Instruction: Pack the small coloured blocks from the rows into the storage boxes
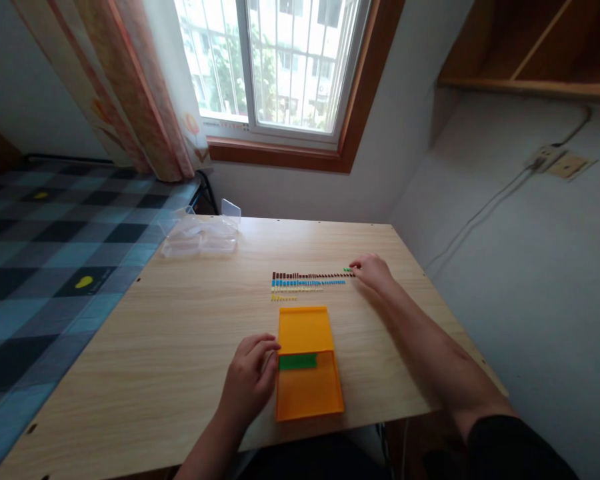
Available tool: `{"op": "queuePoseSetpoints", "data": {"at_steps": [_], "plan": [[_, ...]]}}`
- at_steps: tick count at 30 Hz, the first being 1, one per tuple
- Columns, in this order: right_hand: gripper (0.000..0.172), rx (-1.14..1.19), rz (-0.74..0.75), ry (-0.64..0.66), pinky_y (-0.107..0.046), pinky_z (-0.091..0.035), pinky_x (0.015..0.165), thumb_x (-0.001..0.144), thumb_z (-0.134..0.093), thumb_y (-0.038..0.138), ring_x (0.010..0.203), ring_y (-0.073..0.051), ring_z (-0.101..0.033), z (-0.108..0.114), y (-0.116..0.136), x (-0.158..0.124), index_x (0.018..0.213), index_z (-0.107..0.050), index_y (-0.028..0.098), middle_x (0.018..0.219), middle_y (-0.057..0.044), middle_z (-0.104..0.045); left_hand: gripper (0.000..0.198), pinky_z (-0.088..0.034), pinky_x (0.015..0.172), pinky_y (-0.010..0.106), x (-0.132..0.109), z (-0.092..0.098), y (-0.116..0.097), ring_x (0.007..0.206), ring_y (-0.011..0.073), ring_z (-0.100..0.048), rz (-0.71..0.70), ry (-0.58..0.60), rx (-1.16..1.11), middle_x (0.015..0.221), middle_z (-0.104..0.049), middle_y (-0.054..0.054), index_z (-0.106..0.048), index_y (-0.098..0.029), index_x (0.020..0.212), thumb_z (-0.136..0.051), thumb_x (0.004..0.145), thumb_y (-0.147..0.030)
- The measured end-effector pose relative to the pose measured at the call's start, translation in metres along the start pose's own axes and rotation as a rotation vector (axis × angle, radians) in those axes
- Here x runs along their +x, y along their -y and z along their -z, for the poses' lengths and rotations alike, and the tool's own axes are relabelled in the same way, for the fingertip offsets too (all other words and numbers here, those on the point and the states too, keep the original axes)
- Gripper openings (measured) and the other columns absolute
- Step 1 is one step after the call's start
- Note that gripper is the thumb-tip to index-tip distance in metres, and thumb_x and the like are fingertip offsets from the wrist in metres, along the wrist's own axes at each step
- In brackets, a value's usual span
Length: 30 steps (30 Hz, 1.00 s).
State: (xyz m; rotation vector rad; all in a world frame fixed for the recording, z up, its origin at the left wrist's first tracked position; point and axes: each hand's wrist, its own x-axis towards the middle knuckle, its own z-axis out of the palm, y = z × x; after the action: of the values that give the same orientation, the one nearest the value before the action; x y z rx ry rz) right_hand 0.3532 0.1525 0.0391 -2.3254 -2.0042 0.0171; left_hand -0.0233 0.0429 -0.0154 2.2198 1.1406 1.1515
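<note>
Green pieces [347, 270] lie directly at the fingertips of the right hand [375, 271], on its left side, well forward and to the right of the left hand [253, 365]. Brown row [300, 275] runs from the right hand's fingertips off to its left, just on the near side of the green pieces. Its pieces look taller at the end away from that hand. Blue row [307, 283], cream row [295, 290] and yellow row [284, 299] lie parallel to it, each nearer to the left hand and each ending farther from the right hand. All rows lie forward and to the right of the left hand.

Right hand: thumb and fingers are bent, fingertips close together at the green pieces. Whether a piece is pinched between them cannot be told.

Left hand: fingers are loosely curved, fingertips against the left edge of the box [310, 397], near its hinge. Whether they grip this edge cannot be told.

Box: stands open just to the right of the left hand, lid [304, 328] laid back, away from the person. Green strip [298, 361] lies inside, along the hinge, beside the left fingertips. Clear cases [220, 245] rest on the table [180, 373], forward and to the left of the left hand.
</note>
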Motion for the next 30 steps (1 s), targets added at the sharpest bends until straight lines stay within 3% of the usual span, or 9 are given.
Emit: {"op": "queuePoseSetpoints", "data": {"at_steps": [9,20,25,30], "plan": [[0.026,-0.023,0.001,0.041,-0.029,-0.047,0.090,0.092,-0.063,0.034,0.108,-0.024,-0.065,-0.014,0.012,0.023,0.104,-0.084,0.026,0.108,-0.009,-0.079,0.017,-0.058,0.083,0.038,0.001,0.004,-0.003,0.095,0.0226,-0.067,0.032,-0.056,-0.024,0.099,-0.071,0.005,-0.070,-0.023,0.094,-0.053,0.095,-0.020],[0.026,0.084,0.037,-0.013,-0.029,-0.047,0.091,0.094,-0.059,0.024,0.104,-0.023,-0.067,-0.018,0.021,0.014,0.101,-0.083,0.021,0.107,-0.011,-0.079,0.018,-0.058,0.084,0.038,-0.002,0.004,-0.004,0.096,0.0226,-0.067,0.051,-0.036,-0.037,0.100,-0.070,0.006,-0.070,-0.024,0.095,-0.052,0.097,-0.021],[0.021,0.217,0.202,-0.074,-0.032,-0.046,0.097,0.097,-0.060,0.025,0.103,-0.022,-0.065,0.012,0.033,-0.027,0.099,-0.080,0.019,0.104,-0.009,-0.077,0.018,-0.057,0.084,0.038,-0.004,0.005,-0.006,0.096,0.0225,-0.066,0.049,-0.045,-0.028,0.100,-0.070,0.005,-0.070,-0.024,0.095,-0.052,0.097,-0.020],[0.019,0.517,0.540,-0.028,-0.030,-0.047,0.081,0.099,-0.062,0.027,0.087,-0.019,-0.064,0.025,0.059,-0.123,0.088,-0.076,0.023,0.086,-0.004,-0.072,0.017,-0.055,0.083,0.037,-0.002,0.005,-0.009,0.095,0.0219,-0.065,0.043,-0.031,-0.027,0.098,-0.070,0.005,-0.069,-0.023,0.095,-0.053,0.096,-0.018]]}}
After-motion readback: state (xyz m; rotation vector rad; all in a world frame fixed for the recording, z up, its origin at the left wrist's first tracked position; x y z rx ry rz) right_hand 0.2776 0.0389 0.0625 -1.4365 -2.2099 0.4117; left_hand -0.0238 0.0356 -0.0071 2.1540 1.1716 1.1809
